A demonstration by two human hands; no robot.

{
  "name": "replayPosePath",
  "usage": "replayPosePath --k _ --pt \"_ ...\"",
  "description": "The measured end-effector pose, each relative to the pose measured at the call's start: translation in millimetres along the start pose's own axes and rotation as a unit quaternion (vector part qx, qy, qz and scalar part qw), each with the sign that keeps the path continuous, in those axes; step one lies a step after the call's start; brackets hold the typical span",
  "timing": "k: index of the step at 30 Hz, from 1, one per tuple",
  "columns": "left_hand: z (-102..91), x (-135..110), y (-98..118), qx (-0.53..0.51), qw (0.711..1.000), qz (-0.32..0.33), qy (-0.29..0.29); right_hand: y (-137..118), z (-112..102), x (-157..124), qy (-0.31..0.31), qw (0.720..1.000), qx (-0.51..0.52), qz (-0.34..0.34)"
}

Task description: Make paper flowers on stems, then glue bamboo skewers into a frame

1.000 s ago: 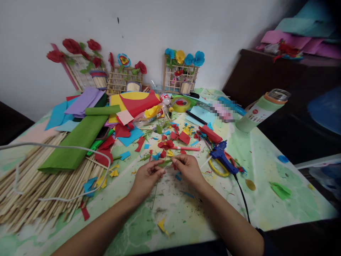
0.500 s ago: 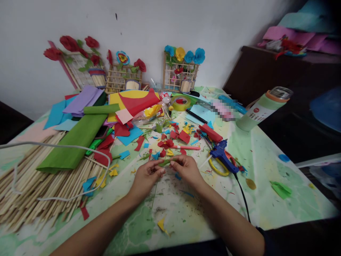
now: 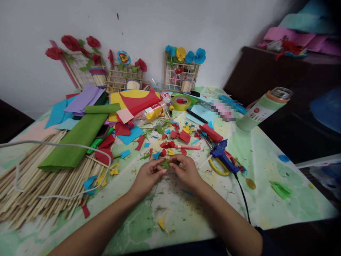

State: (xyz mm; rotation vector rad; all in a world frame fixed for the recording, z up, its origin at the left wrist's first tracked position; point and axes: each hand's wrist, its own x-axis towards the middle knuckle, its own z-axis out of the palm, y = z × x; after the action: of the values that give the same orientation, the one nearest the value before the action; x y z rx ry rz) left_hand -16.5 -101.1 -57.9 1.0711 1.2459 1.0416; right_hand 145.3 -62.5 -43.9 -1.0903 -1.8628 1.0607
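Between my two hands is a small piece of green paper (image 3: 165, 164), partly covered by fingers. My left hand (image 3: 150, 175) pinches its left side with thumb and forefinger. My right hand (image 3: 184, 170) grips its right side, fingertips close to those of the left. Just beyond lie a red paper flower (image 3: 167, 144) and a pinkish-red stick (image 3: 188, 147), among red, blue and yellow paper scraps. To the right of my right hand rests a blue hot glue gun (image 3: 223, 156) on yellow-handled scissors (image 3: 218, 169).
Bamboo sticks (image 3: 50, 181) and folded green paper (image 3: 74, 145) cover the left, crossed by a white cable (image 3: 80, 145). Lattice frames with paper flowers (image 3: 181, 76) lean on the wall. A plastic bottle (image 3: 151, 112), yellow tape roll (image 3: 182, 103) and green flask (image 3: 259, 112) stand or lie farther back.
My right fingers have shifted slightly left, closer to my left fingertips. Less of the green paper's length shows between the hands. The view has shifted very slightly.
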Motion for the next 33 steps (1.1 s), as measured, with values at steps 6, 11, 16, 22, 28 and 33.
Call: replayPosePath --k 6,11,16,22,28,33 --pt "-0.2 0.4 -1.4 -0.008 1.0 -0.008 -0.006 -1.2 -2.0 0.9 0.001 1.0 0.004 0.005" --pt "1.3 -1.0 -0.2 -0.002 1.0 0.002 0.001 3.5 1.9 1.6 0.013 0.998 0.031 0.056" --pt "1.9 -1.2 0.7 0.017 1.0 0.013 -0.022 3.6 2.4 2.3 -0.018 0.998 0.008 0.063" --pt "-0.3 -0.2 1.7 0.076 0.996 0.045 -0.024 3.4 2.2 1.7 -0.007 0.997 0.027 0.067" --pt "-2.5 0.9 2.0 0.144 0.984 0.108 -0.008 3.2 2.6 0.8 -0.001 0.996 0.056 0.066" --pt "-1.4 -0.2 1.0 0.1 0.992 0.054 -0.049 3.9 4.0 0.6 0.011 0.995 0.064 0.072"
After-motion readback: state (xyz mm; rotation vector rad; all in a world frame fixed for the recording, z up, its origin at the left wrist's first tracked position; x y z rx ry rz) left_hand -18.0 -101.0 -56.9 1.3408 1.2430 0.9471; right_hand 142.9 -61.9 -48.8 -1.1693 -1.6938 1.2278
